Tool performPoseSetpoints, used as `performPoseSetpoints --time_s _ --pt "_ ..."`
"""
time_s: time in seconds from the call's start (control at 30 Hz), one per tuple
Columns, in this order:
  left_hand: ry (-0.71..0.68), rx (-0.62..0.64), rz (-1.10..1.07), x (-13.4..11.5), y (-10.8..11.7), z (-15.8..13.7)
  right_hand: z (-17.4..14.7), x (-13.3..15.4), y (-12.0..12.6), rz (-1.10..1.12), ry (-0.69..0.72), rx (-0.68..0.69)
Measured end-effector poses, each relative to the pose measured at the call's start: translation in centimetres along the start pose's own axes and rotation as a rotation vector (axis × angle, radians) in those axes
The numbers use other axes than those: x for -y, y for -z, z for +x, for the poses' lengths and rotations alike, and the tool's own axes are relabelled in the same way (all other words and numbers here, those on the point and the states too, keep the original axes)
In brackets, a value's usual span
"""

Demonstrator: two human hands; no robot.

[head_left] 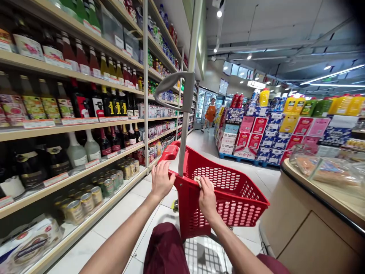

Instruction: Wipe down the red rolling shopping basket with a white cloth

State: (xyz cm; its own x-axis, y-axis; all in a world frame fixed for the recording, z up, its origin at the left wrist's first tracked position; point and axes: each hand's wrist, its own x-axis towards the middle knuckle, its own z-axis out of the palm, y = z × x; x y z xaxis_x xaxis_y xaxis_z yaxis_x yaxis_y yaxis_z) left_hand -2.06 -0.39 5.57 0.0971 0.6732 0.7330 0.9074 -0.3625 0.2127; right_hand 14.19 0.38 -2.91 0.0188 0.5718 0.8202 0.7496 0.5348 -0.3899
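A red plastic shopping basket cart with perforated walls stands in front of my knees. A metal pole rises from its near side, with a grey loop handle fixed on it. My left hand grips the near left corner of the cart's rim, fingers over the edge beside a red plastic grip. My right hand is closed on a small cream cloth, pressed against the near rim right of the pole. Part of the cloth is hidden under my fingers. The basket's inside bottom is mostly out of sight.
Shelves of bottles and cans line the left side. A curved wooden counter with packaged food stands close on the right. Stacked drink cartons lie ahead. A person in orange is farther down the aisle.
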Motion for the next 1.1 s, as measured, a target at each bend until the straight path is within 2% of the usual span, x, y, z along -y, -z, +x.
performPoseSetpoints --time_s 0.07,0.13,0.23,0.3,0.37,0.4,0.47,0.5,0.57,0.63,0.7,0.77,0.93,1.1 --pt "0.005 0.051 0.031 1.4 0.5 0.8 0.6 2.3 -1.3 0.053 0.011 -0.008" --pt "-0.047 0.126 0.035 2.0 0.7 1.0 0.3 3.7 -1.8 0.093 0.12 0.019" --pt "-0.086 0.148 0.045 1.8 0.8 0.6 1.0 4.8 -0.1 0.127 0.364 0.048" --pt "-0.082 0.137 0.053 1.3 0.9 0.2 4.3 5.7 2.4 0.146 0.514 0.032" --pt "-0.074 0.128 0.059 0.8 0.9 -0.2 9.8 7.0 5.0 0.145 0.56 -0.092" --pt "-0.075 0.126 0.061 0.6 0.9 -0.3 12.6 7.7 6.0 0.114 0.587 -0.106" --pt "-0.08 0.127 0.066 0.1 1.0 -0.6 16.8 8.3 7.1 0.047 0.634 -0.085" --pt "-0.082 0.127 0.07 -0.1 1.0 -0.7 17.5 8.0 7.3 0.008 0.674 -0.041" --pt "-0.094 0.128 0.074 -0.5 1.1 -0.9 15.9 6.5 7.1 -0.075 0.74 0.106" --pt "-0.117 0.121 0.07 -0.7 1.2 -1.3 11.8 4.1 6.7 -0.117 0.811 0.266" --pt "-0.135 0.103 0.059 -0.9 1.2 -1.5 8.1 2.0 6.6 -0.122 0.868 0.341" --pt "-0.135 0.085 0.05 -1.2 1.0 -1.8 6.7 1.0 6.8 -0.126 0.864 0.353" --pt "-0.108 0.084 0.054 -3.1 1.1 -2.3 7.1 1.8 7.4 -0.038 0.657 0.254" --pt "-0.117 0.122 -0.039 -4.9 2.5 -1.2 0.5 0.2 9.1 0.064 0.407 0.262"
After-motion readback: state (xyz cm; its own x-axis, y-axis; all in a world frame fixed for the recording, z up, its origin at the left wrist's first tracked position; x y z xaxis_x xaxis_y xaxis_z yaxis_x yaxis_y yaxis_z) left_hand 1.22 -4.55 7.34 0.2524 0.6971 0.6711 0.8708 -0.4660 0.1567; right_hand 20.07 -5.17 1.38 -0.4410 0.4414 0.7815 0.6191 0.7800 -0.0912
